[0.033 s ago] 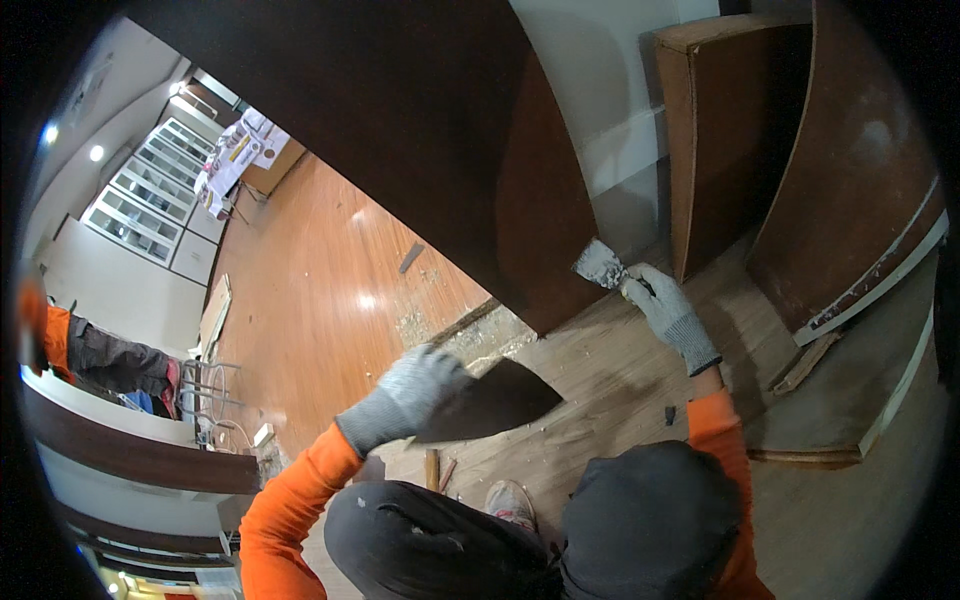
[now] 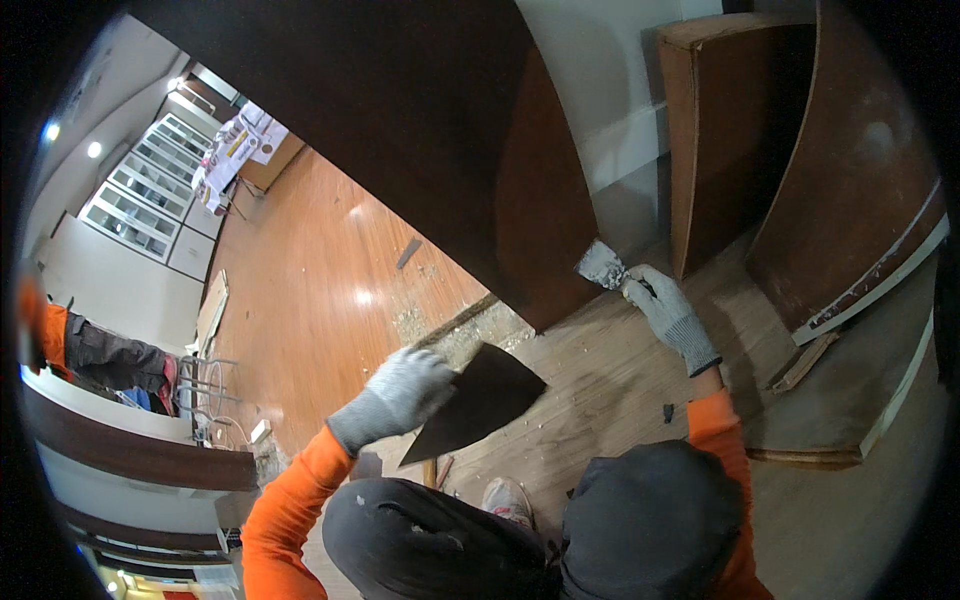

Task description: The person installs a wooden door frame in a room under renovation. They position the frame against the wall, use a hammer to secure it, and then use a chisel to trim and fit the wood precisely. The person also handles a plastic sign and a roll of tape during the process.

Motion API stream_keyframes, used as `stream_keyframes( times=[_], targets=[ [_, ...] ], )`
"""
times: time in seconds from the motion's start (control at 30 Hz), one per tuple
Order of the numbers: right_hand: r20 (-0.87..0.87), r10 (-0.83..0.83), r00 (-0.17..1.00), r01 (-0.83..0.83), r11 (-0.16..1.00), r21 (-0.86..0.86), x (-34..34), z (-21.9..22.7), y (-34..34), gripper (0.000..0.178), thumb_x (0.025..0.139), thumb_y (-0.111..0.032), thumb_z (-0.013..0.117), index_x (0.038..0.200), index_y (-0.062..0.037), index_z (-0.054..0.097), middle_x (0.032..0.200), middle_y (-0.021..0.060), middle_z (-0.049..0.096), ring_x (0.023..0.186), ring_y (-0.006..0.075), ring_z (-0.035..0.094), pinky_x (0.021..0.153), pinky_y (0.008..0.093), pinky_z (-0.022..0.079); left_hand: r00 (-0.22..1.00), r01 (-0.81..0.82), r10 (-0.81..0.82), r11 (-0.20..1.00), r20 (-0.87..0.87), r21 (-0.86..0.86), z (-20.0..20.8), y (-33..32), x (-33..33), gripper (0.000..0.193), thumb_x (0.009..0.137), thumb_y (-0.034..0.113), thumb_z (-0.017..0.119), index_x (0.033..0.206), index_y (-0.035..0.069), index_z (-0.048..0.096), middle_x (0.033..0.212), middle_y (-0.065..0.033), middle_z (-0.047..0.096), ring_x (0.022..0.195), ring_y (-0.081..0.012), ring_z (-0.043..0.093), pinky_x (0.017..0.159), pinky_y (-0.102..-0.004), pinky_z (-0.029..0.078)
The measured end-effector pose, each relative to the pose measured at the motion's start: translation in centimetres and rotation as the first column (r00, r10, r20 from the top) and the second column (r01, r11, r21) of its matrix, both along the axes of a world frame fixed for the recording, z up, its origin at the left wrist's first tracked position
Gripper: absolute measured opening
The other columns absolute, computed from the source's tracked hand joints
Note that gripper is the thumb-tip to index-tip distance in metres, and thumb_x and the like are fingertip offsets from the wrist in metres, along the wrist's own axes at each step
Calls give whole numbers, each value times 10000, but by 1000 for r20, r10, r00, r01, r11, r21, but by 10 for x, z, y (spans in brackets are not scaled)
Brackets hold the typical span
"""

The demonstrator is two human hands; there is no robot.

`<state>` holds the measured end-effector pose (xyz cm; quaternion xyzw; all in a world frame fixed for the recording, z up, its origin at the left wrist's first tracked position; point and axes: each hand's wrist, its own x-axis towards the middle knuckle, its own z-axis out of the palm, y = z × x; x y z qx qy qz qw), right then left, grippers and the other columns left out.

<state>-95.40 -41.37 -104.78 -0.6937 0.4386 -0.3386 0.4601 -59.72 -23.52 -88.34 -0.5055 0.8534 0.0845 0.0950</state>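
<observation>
The left hand (image 2: 400, 388) is covering the gripped edge of the dark triangular piece (image 2: 485, 395), which is blocking the upper end of a wooden stick (image 2: 430, 473), while the right hand (image 2: 663, 305) is concealing most of the handle of the scraper (image 2: 602, 264). The upper picture edge is cutting off the large dark panel (image 2: 400, 120). A co-worker (image 2: 100, 357) is showing blurred at the left rim, and objects (image 2: 236, 152) on the far table (image 2: 273, 167) are appearing too small to identify.

Glass-fronted cabinets (image 2: 140, 205) stood near a cluttered table (image 2: 214, 192).
A co-worker (image 2: 105, 355) in orange was at left; the tabletop items were too small to tell.
</observation>
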Motion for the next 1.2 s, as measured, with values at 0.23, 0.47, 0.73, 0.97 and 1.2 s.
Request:
stream_keyframes(
  times=[0.23,0.47,0.73,0.97,1.2],
  targets=[
    [41,1,999,0,1000,-13,5,-5,5,289,1040,-243,563,1182,4,615,1053,127,656,984,227,631,897,362,499,568,-635,783,613,-254,470,-82,109,134,264,1006,253,573,985,-9,598,886,-164,606,841,-284,590,780,-388,477],
    [54,17,998,-4,971,-238,71,-7,3,274,1015,-224,608,1128,25,632,1063,126,664,986,229,643,894,362,506,291,-887,946,324,-146,330,-174,208,233,275,1001,241,565,893,-11,583,735,-98,582,698,-194,568,665,-365,472],
    [52,-81,995,85,992,-90,64,-65,-14,284,996,-235,629,1131,14,636,1052,134,681,981,266,661,874,365,520,-79,-918,955,42,-287,393,-254,266,279,265,973,235,632,1050,-15,669,887,-105,700,779,-167,639,704,-330,532],
    [140,-118,983,156,941,-299,96,-67,-12,310,992,-245,633,1160,15,631,1092,165,673,1032,292,663,900,385,518,104,-980,922,159,-374,120,-298,265,209,421,939,227,668,1272,-27,626,1163,-212,695,1012,-301,679,953,-398,516],
    [207,-33,978,53,994,-94,107,-59,-9,254,1006,-203,605,1127,21,608,1042,160,656,968,307,654,873,369,516,265,-931,872,343,-411,126,-222,171,86,360,939,125,652,1270,-3,594,1198,-176,633,1116,-290,635,982,-385,500]
  ],
)
